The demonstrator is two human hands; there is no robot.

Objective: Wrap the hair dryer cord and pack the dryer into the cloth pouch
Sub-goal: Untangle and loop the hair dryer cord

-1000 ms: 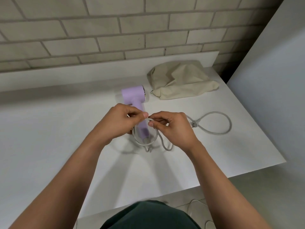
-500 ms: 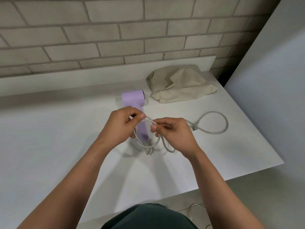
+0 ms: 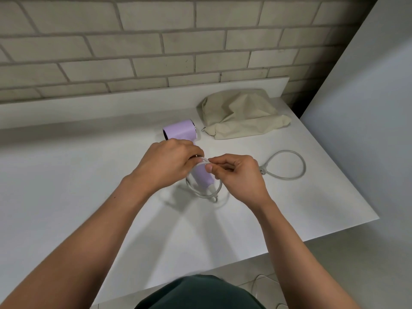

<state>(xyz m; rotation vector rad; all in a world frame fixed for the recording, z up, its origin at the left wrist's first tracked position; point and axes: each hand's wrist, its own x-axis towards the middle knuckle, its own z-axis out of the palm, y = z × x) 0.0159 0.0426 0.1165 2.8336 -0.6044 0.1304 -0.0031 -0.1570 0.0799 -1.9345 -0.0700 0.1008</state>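
Head view

1. The hair dryer (image 3: 179, 130) is lilac and lies on the white worktop (image 3: 66, 175), slightly right of centre. Its barrel points towards the brick wall (image 3: 156, 41); its handle runs towards the person.
2. The left hand (image 3: 165, 166) is over the upper part of the handle. Its fingers (image 3: 191, 150) are curled round the handle, and the thumb presses a turn of the cord (image 3: 303, 167) against it.
3. The right hand (image 3: 238, 175) is just beside the left hand, on the right of the handle. Its thumb and forefinger are clamped together on the cord at the point where the cord crosses the handle; the other fingers (image 3: 225, 168) are curled in towards the palm.
4. Grey turns of cord loop loosely round the lower part of the handle and hang below its end, touching the worktop.
5. The remaining cord passes behind the right hand and lies on the worktop to the right as one open loop. The plug (image 3: 263, 170) lies at the near-left side of that loop.
6. The cloth pouch (image 3: 243, 117) is beige and crumpled. It lies flat on the worktop behind the loop, to the right of the barrel and apart from it, close to the wall.
7. A pale grey panel (image 3: 367, 108) stands at the right edge of the worktop.
8. A dark green garment (image 3: 196, 293) shows at the bottom edge of the view.
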